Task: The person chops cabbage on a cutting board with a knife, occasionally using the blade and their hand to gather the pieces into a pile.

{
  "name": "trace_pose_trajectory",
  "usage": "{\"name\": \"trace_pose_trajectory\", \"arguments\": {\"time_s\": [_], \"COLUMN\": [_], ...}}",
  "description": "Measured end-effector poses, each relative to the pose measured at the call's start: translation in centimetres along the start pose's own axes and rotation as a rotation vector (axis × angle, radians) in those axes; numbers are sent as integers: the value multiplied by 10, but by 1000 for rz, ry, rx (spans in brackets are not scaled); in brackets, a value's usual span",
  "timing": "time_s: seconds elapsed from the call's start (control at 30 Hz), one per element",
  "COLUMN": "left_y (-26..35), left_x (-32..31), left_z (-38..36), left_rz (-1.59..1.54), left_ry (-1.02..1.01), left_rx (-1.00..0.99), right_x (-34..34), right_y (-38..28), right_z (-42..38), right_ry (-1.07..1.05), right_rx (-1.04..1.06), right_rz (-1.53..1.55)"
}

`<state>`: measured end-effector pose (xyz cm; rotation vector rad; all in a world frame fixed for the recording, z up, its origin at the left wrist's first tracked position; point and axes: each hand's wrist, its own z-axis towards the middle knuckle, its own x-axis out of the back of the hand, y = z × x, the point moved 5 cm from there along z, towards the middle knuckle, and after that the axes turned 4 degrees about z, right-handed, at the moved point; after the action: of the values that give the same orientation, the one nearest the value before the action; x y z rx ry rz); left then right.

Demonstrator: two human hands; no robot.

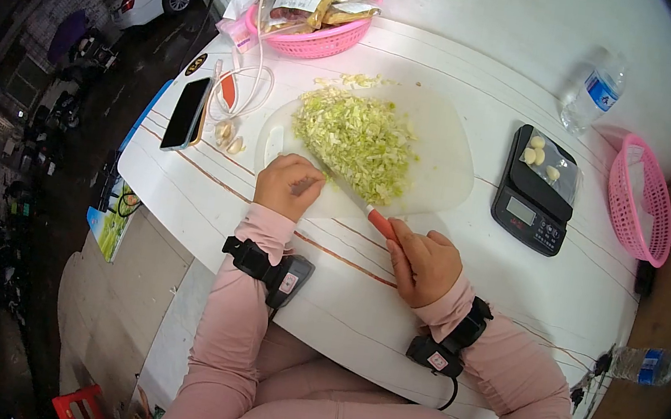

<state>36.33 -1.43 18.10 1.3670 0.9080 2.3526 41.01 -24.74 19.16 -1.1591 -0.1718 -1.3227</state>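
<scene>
Two hands work at the near edge of a white table point(322, 314), with a heap of chopped pale-green vegetable point(353, 140) just beyond them. Farthest left, a phone point(186, 115) lies on the table, and to its right are a few garlic cloves point(230, 138). Beyond these, toward the far side, stands a pink basket point(313, 44) filled with packets. The left hand point(291, 186) rests at the near left edge of a translucent cutting board point(446, 152), its fingers curled in; whether they pinch anything or touch the blade cannot be told. The heap lies on the board, far and to the right of that hand. Along its near left side slants a knife point(381, 222), its blade between the left hand and the heap, its red handle pointing near and right. The right hand point(427, 266) is closed around this handle, nearer than the heap and to its right. Farther right sits a black scale point(536, 189) bearing a bag of pale cloves point(551, 166); beyond it stands a clear bottle point(595, 93), and at the right edge another pink basket point(637, 207).
</scene>
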Motion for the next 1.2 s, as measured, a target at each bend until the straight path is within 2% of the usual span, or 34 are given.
{"name": "trace_pose_trajectory", "arguments": {"time_s": [0.27,0.43,0.57,0.67,0.73,1.0,1.2], "left_y": [-1,-1,-2,0,-2,3,0], "left_x": [-1,1,2,3,1,-1,-1], "left_z": [1,2,1,0,0,1,-1], "left_rz": [42,66,69,65,86,21,-262], "left_ry": [1,-10,7,5,18,32,56], "left_rx": [-37,-37,-45,-14,-46,-54,123], "right_x": [-1,-11,-14,-16,-12,3,7], "right_y": [-4,-16,-16,-5,0,-6,-8], "right_z": [1,-2,-5,-5,-3,0,1], "right_ry": [-70,-172,-191,-159,-58,72,126], "right_rx": [41,95,90,24,-12,5,15], "right_rz": [-62,-339,-388,-318,-173,-72,-24]}}
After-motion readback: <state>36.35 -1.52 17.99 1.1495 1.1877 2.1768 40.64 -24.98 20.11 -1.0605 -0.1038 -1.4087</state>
